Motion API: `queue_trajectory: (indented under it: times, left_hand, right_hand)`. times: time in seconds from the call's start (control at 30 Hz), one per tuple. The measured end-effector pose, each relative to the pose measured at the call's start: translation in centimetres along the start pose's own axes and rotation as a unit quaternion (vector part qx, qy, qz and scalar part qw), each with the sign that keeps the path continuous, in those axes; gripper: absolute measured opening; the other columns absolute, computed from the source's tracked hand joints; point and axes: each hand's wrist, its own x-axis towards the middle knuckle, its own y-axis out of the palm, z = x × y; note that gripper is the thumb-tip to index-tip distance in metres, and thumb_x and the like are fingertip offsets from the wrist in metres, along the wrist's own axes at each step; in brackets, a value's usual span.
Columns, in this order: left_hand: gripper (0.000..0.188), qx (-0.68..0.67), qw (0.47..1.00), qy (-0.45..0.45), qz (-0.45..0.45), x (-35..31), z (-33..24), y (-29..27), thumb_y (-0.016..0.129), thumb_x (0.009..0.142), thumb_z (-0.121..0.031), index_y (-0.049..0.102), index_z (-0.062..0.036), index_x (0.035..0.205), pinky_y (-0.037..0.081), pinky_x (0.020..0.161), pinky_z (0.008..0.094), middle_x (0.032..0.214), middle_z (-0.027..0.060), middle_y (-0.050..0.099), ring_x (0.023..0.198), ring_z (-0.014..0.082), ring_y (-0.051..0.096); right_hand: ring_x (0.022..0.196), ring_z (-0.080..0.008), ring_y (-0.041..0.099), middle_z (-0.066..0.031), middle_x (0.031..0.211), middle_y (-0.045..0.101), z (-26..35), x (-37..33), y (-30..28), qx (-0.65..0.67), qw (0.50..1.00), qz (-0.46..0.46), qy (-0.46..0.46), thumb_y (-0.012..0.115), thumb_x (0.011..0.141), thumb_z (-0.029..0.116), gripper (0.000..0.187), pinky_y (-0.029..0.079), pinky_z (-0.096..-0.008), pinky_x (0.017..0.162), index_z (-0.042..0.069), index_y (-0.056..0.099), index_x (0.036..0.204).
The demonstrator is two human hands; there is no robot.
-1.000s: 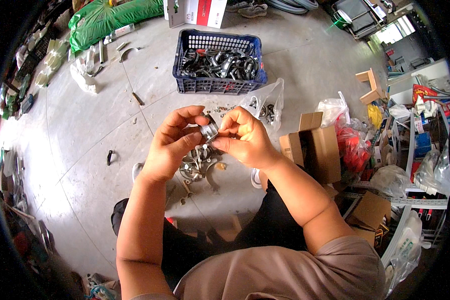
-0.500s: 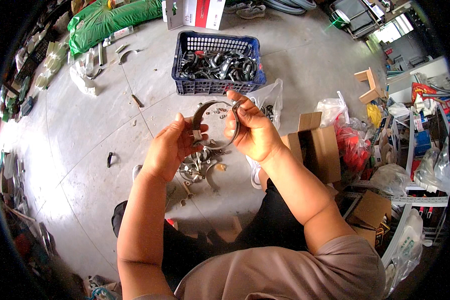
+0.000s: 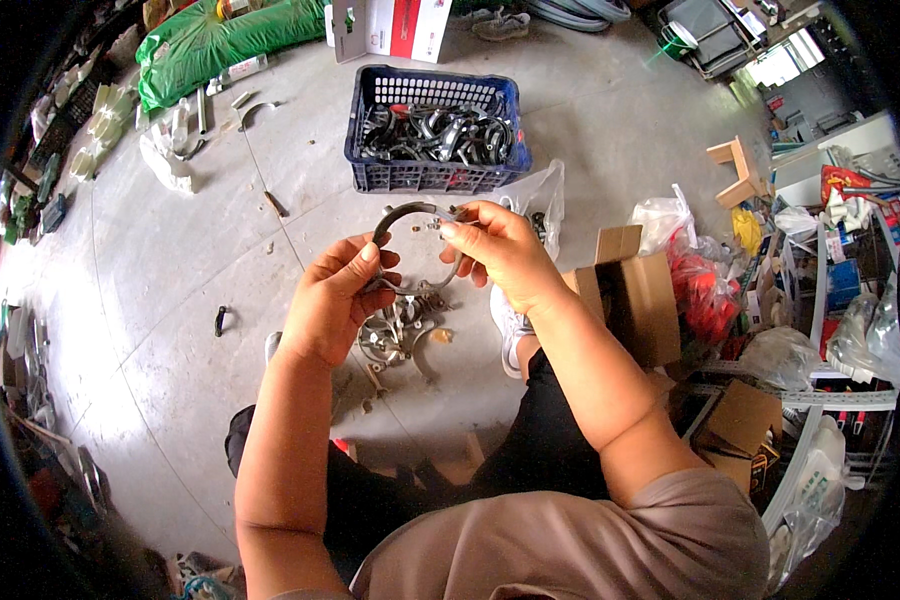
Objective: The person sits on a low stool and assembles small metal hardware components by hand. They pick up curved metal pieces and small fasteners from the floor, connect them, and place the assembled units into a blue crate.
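Clamp of dark grey metal, curved into a ring, is raised between the left bare hand and the right bare hand, above the grey concrete floor. Its round hollow faces the camera. The left grip is closed on the ring's left side, thumb toward the camera and fingers curled around the lower edge. The right grip is closed on the ring's upper right part, thumb in front and the other fingers bent lower. Beneath the hands, a loose pile of silvery and dark metal parts lies on the floor. Beyond them stands a blue rectangular plastic crate with perforated walls, holding many black, curved metal clamps. A clear plastic bag rests just beside the crate's near right corner. To the right of the right forearm stands a brown cardboard box with raised flaps. A white shoe shows beside that forearm.
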Motion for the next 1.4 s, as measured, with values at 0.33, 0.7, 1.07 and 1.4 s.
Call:
queue_trajectory:
  times: [0.33,0.7,1.07,1.4]
  left_hand:
    - [0.024,0.004,0.999,0.016,-0.043,-0.3,-0.6,-0.2,0.049,0.087,-0.020,0.052,-0.0052,0.105,0.045,0.060,0.0224,0.090,0.0059,0.060,0.073,0.0117,0.056]
    - [0.027,0.026,0.996,0.007,-0.088,-1.7,0.7,-0.2,0.050,0.087,-0.022,0.053,-0.0045,0.107,0.043,0.055,0.0200,0.091,0.0064,0.059,0.072,0.0117,0.057]
    - [0.038,0.054,0.996,-0.035,-0.055,-1.5,4.5,-1.0,0.054,0.086,-0.027,0.048,-0.0007,0.112,0.045,0.060,0.0226,0.094,0.0069,0.059,0.076,0.0136,0.057]
    - [0.093,0.573,0.795,0.167,-0.108,18.1,20.2,4.6,0.079,0.058,-0.028,0.026,0.0034,0.128,0.029,0.097,0.0421,0.125,0.0217,0.035,0.117,0.0345,0.034]
  right_hand:
    - [0.056,-0.0027,0.047,0.0004,0.067,0.056,1.1,1.1,1.0,-0.139,0.987,0.011,-0.074,0.066,0.078,0.020,0.026,0.037,-0.0182,0.045,-0.003,0.055,0.086]
    - [0.048,-0.0082,0.051,-0.0029,0.058,0.056,-2.6,3.2,-0.3,-0.060,0.994,0.084,0.018,0.058,0.078,0.023,0.023,0.040,-0.0249,0.041,0.000,0.059,0.075]
    - [0.051,-0.0084,0.053,-0.0048,0.069,0.059,-10.2,4.7,-6.1,0.278,0.941,0.188,0.049,0.054,0.084,0.028,0.025,0.042,-0.0205,0.042,0.004,0.057,0.087]
    - [0.070,-0.0201,0.048,-0.0080,0.067,0.054,-17.9,11.3,-15.1,0.524,0.844,-0.023,-0.110,0.057,0.077,0.038,0.038,0.036,-0.0356,0.074,0.003,0.052,0.091]
